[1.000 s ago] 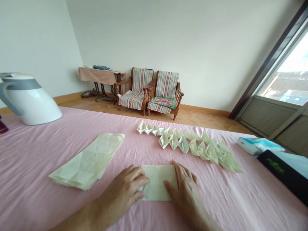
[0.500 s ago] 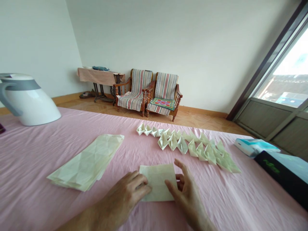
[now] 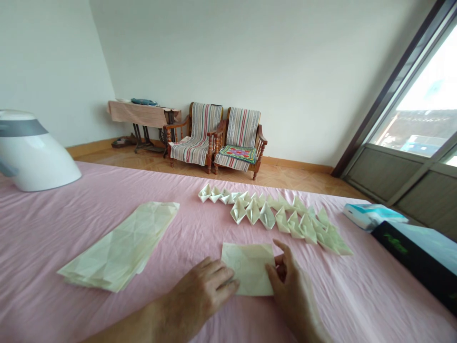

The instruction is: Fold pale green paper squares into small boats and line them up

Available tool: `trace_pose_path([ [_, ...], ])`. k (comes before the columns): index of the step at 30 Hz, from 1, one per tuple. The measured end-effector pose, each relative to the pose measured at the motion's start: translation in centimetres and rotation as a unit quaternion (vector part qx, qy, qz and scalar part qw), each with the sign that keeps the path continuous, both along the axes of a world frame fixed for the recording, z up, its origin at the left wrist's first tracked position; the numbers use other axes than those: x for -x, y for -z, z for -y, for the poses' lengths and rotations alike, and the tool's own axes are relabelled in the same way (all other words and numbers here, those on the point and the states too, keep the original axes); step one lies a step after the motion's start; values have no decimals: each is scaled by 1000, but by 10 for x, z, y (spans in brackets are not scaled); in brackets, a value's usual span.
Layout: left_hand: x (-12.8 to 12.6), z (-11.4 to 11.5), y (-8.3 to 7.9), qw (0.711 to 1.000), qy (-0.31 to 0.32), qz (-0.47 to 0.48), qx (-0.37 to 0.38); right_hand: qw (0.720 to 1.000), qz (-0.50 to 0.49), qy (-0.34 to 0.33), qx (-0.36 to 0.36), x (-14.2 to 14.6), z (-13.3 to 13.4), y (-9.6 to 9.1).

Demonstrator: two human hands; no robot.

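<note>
A pale cream folded sheet of paper [image 3: 252, 269] lies on the pink tablecloth in front of me, nearly square and creased. My left hand [image 3: 210, 288] has its fingers close together at the sheet's left edge, with the fingertips on the paper. On the opposite side, my right hand [image 3: 291, 281] grips the right edge between thumb and curled fingers, its index finger reaching past the upper corner. To the left is a loose stack of creased paper sheets [image 3: 123, 243]. Beyond my hands stand rows of folded paper boats [image 3: 266, 214], several in each row.
A white and grey jug [image 3: 43, 162] stands at the far left of the table. Toward the right edge are a blue-and-white packet [image 3: 374, 214] and a black-sided box [image 3: 400, 252]. Two wooden armchairs [image 3: 239, 138] with striped covers stand against the wall.
The sheet and both hands have shifted right. My right thumb has moved from over the paper to its right edge. The view has turned slightly right.
</note>
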State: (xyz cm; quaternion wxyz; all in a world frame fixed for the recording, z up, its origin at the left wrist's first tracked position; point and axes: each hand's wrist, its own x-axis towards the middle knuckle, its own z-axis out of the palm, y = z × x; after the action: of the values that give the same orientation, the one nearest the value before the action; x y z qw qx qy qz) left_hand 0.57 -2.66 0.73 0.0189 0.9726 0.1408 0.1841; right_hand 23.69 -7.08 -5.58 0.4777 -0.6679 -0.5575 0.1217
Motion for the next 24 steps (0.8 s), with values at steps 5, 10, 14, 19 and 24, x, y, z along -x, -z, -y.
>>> trace_pose_path([
  [5, 3, 0, 0, 1000, -18, -5, 1, 960, 256, 24, -108, 11, 14, -26],
  [10, 11, 8, 2, 1000, -12, 4, 2, 888, 367, -128, -245, 37, 24, -23],
  [14, 13, 10, 3, 1000, -10, 1, 12, 855, 422, -168, -250, 45, 26, -2],
  [19, 12, 10, 0, 1000, -5, -12, 19, 788, 544, -167, -234, 35, 29, 4],
  [24, 12, 8, 3, 1000, 9, 10, 20, 791, 583, -100, -157, 29, 40, 11],
])
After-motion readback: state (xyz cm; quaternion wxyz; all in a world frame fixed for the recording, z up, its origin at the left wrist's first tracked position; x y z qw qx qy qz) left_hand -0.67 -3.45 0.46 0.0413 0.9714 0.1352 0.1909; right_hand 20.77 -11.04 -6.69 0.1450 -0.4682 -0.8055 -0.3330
